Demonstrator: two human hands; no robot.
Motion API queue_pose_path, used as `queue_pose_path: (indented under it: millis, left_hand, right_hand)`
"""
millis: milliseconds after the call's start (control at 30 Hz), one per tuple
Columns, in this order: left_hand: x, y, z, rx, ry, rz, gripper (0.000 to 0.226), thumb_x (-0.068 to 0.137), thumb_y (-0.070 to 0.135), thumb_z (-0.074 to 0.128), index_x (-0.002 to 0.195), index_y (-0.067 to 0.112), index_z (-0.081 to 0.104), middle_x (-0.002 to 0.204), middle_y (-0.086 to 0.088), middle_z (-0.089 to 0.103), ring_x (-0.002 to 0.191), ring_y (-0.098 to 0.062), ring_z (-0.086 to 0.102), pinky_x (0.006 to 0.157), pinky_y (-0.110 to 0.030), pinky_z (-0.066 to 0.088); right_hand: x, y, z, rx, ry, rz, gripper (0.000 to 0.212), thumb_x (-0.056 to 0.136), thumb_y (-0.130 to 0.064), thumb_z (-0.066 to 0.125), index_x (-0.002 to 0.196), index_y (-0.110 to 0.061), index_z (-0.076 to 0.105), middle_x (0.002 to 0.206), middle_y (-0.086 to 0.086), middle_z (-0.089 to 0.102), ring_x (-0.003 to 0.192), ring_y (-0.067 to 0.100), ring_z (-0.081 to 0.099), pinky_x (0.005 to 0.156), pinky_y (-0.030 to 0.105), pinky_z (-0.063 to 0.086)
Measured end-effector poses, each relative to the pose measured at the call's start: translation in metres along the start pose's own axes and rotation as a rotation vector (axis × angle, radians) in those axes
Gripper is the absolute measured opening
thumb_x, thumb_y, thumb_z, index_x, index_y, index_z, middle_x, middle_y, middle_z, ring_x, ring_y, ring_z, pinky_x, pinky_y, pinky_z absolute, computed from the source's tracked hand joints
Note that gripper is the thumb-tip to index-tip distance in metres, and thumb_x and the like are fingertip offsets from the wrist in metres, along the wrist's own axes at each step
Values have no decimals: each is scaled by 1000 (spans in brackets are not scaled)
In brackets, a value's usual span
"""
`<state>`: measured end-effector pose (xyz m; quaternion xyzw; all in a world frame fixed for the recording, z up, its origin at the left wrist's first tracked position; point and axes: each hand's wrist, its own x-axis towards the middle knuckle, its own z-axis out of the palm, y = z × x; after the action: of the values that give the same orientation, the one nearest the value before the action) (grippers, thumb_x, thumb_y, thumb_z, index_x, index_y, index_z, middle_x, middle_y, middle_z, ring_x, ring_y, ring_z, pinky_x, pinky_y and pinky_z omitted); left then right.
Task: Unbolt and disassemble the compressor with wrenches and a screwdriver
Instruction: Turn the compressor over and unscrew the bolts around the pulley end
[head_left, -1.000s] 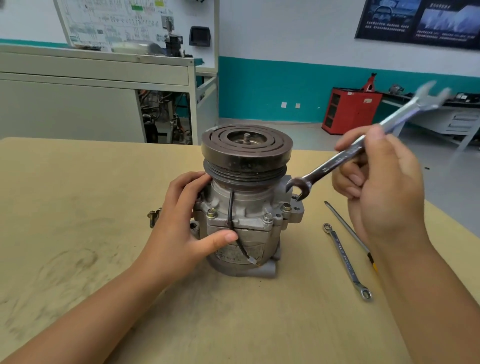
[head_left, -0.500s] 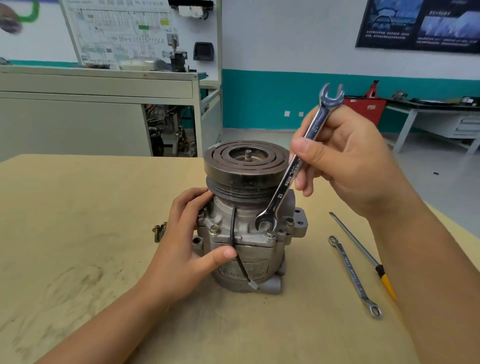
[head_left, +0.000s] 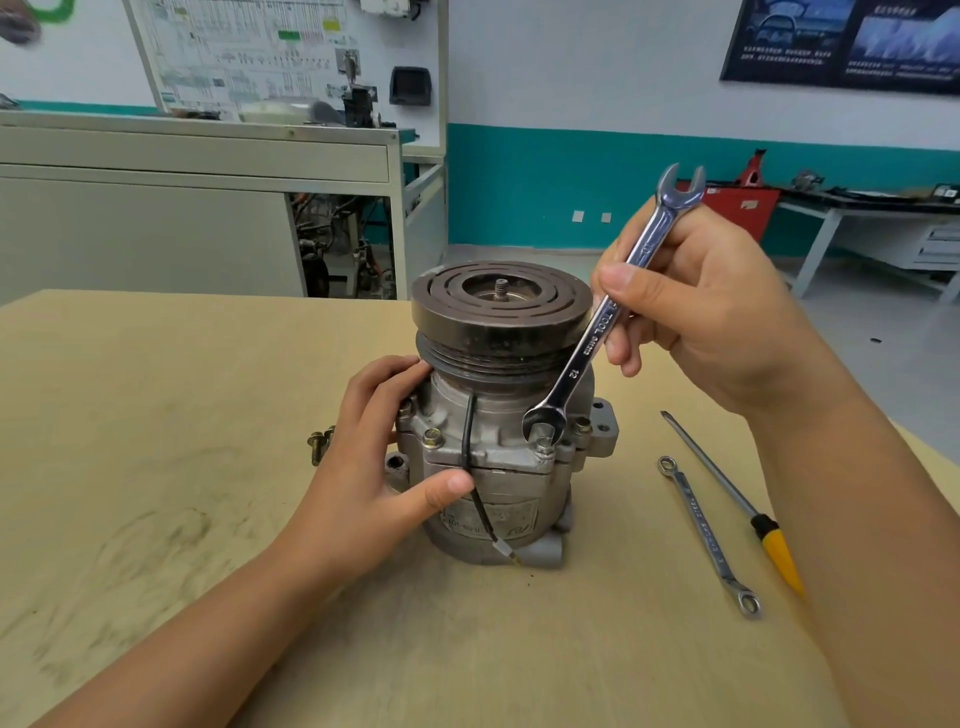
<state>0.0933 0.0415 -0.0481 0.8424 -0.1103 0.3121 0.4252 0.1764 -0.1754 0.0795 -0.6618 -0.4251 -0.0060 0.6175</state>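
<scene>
My left hand (head_left: 363, 483) wraps the grey cast-metal compressor (head_left: 498, 499), upright on the tan wooden table (head_left: 156, 415), so it can't twist. My right hand (head_left: 717, 322) pinches the shiny steel open-ended wrench (head_left: 586, 353) steeply, clearing the dark grooved pulley (head_left: 498, 322), its lower end on a flange bolt (head_left: 544, 444).

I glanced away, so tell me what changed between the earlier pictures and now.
The right hand swung the wrench from slanting out to the right to nearly upright, bringing its lower end from the right side of the compressor onto a front bolt. The left hand still holds the compressor; the second wrench, screwdriver and loose bolts lie where they were.
</scene>
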Motion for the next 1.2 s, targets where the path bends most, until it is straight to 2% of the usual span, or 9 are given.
queue_pose_path:
  millis: [133, 233, 367, 533, 700, 1033, 1133, 1200]
  left_hand:
    - [0, 1, 0, -6, -7, -7, 76, 65, 85, 52, 131, 56, 28, 138, 31, 24, 129, 4, 36, 94, -5, 38]
    - [0, 0, 0, -9, -9, -12, 78, 65, 84, 52, 133, 52, 29, 138, 30, 24, 129, 4, 36, 95, -4, 36]
    - [1, -1, 0, -8, -4, -5, 79, 66, 84, 53, 134, 49, 30, 138, 28, 25, 130, 4, 35, 95, -6, 38]
    - [1, -1, 0, -3, 1, 1, 78, 67, 82, 53, 134, 48, 32, 138, 27, 26, 131, 3, 35, 96, -20, 40]
    - [1, 0, 0, -3, 0, -6, 78, 67, 83, 52, 134, 50, 30, 138, 30, 24, 129, 7, 34, 93, -4, 37]
    - [0, 8, -2, 29, -2, -18, 84, 64, 87, 49, 135, 48, 28, 139, 26, 26, 130, 4, 34, 101, -25, 39]
    - [-2, 22, -1, 30, 132, -78, 77, 62, 91, 42, 131, 63, 22, 135, 32, 27, 125, 8, 38, 92, -19, 37]
    - [-3, 37, 0, 70, 202, -160, 66, 65, 88, 41, 125, 70, 21, 129, 31, 32, 122, 2, 43, 94, -26, 41]
  right_hand:
    - [0, 0, -2, -5, -17, -7, 20, 77, -21, 55, 87, -7, 45, 74, 11, 53, 49, 19, 58, 43, 24, 49]
    - [0, -2, -4, -13, -13, -18, 20, 77, -21, 55, 88, -7, 45, 73, 9, 54, 49, 20, 58, 43, 24, 49]
    - [0, 0, -2, -41, -22, -11, 20, 77, -22, 55, 87, -7, 46, 72, 7, 55, 49, 19, 58, 43, 24, 49]
    - [0, -1, -1, -74, -31, -5, 20, 77, -24, 55, 88, -9, 47, 71, 3, 56, 50, 18, 60, 44, 22, 49]
    - [-2, -5, 2, -90, -25, -27, 19, 76, -25, 56, 87, -12, 48, 68, -2, 59, 49, 17, 60, 44, 23, 50]
    - [-4, -9, 11, -94, -4, -44, 19, 74, -25, 58, 87, -14, 49, 66, -9, 61, 46, 15, 59, 42, 24, 48]
    - [-4, -12, 10, -82, 14, -57, 17, 75, -25, 58, 87, -14, 51, 67, -7, 62, 46, 16, 60, 42, 23, 48]
    - [-5, -14, 11, -58, 6, -53, 18, 74, -24, 60, 86, -13, 52, 67, -5, 62, 46, 17, 60, 42, 23, 48]
